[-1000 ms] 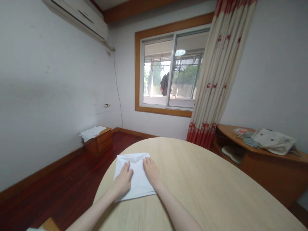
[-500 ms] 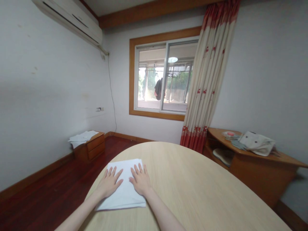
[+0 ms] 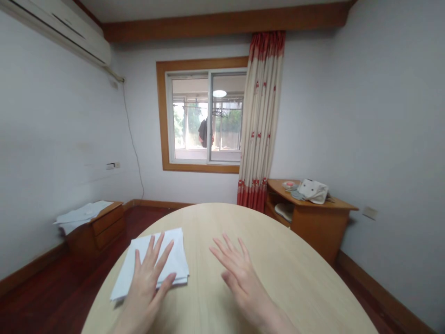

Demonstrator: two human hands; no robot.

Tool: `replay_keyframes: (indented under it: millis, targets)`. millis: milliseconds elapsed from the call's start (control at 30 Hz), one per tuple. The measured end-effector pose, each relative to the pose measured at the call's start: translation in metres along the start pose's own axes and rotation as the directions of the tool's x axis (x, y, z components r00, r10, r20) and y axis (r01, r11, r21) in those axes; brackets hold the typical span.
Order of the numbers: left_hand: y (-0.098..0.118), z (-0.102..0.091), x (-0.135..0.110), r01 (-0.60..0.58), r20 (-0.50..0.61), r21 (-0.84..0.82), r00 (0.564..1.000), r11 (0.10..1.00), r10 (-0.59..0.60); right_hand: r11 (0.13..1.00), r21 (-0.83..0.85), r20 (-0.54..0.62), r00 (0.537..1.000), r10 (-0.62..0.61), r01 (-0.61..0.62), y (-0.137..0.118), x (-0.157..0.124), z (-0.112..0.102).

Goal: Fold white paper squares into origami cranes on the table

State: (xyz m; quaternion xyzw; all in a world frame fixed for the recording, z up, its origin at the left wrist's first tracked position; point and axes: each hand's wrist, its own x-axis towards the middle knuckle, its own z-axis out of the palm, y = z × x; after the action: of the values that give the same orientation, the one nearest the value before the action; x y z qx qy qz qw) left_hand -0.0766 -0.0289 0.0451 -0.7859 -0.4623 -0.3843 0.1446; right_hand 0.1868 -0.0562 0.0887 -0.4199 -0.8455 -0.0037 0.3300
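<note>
A folded white cloth (image 3: 174, 260) lies on the left part of a round light-wood table (image 3: 278, 278). My left hand (image 3: 148, 283) is over the cloth's near half, fingers stretched out and spread, holding nothing. My right hand (image 3: 239, 273) hovers over bare tabletop to the right of the cloth, palm down, fingers apart, empty. Whether the left hand touches the cloth I cannot tell.
A low wooden cabinet (image 3: 97, 227) with white cloths on top stands by the left wall. A wooden side table (image 3: 313, 218) with a bag and small items stands right of the red-and-cream curtain (image 3: 259, 120). Dark red floor surrounds the table.
Both hands have lifted off the cloth and drawn back toward me; the right hand has moved right, clear of the cloth. The view has swung right and pulled back.
</note>
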Motion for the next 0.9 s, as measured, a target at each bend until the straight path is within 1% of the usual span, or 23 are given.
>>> replay_keyframes:
  millis: [33, 67, 133, 233, 333, 433, 500, 567, 667, 733, 800, 900]
  targets:
    - [0.014, -0.003, -0.005, 0.016, -0.003, -0.03, 1.0, 0.999, -0.016, 0.999, -0.009, 0.0, 0.999, 0.035, -0.035, 0.001, -0.016, -0.007]
    - [0.026, -0.004, -0.01, 0.021, 0.024, -0.056, 1.0, 0.998, -0.02, 0.996, -0.018, -0.004, 0.996, 0.085, -0.085, 0.002, -0.032, -0.011]
    - [0.046, 0.002, -0.023, -0.019, 0.091, -0.095, 0.995, 0.995, 0.028, 0.981, -0.032, -0.005, 0.981, 0.194, -0.194, 0.005, -0.06, -0.011]
    - [0.064, 0.022, -0.043, -0.055, 0.227, -0.118, 0.971, 0.992, 0.081, 0.939, -0.072, 0.008, 0.941, 0.338, -0.336, 0.012, -0.091, 0.006]
    - [0.071, 0.046, -0.057, -0.031, 0.335, -0.116, 0.94, 0.993, 0.069, 0.899, -0.182, 0.099, 0.903, 0.419, -0.397, 0.018, -0.11, 0.034]
    - [0.07, 0.063, -0.067, -0.037, 0.407, -0.099, 0.911, 0.994, 0.074, 0.867, -0.26, 0.211, 0.851, 0.48, -0.424, 0.022, -0.122, 0.055]
    - [0.068, 0.069, -0.073, -0.049, 0.467, -0.103, 0.879, 0.994, 0.092, 0.867, -0.266, 0.273, 0.829, 0.488, -0.422, 0.024, -0.126, 0.061]
    - [0.066, 0.072, -0.076, -0.075, 0.519, -0.114, 0.846, 0.991, 0.124, 0.874, -0.265, 0.317, 0.819, 0.478, -0.407, 0.025, -0.129, 0.063]
    - [0.065, 0.074, -0.078, -0.114, 0.568, -0.147, 0.803, 0.983, 0.178, 0.867, -0.282, 0.345, 0.8, 0.491, -0.411, 0.026, -0.129, 0.064]
    - [0.064, 0.076, -0.078, -0.117, 0.593, -0.16, 0.783, 0.98, 0.191, 0.857, -0.293, 0.362, 0.78, 0.511, -0.425, 0.027, -0.128, 0.065]
    - [0.063, 0.078, -0.078, -0.11, 0.609, -0.159, 0.771, 0.981, 0.185, 0.854, -0.293, 0.376, 0.77, 0.516, -0.429, 0.028, -0.127, 0.066]
    - [0.063, 0.08, -0.078, -0.099, 0.63, -0.152, 0.757, 0.983, 0.174, 0.853, -0.294, 0.378, 0.767, 0.518, -0.431, 0.028, -0.125, 0.067]
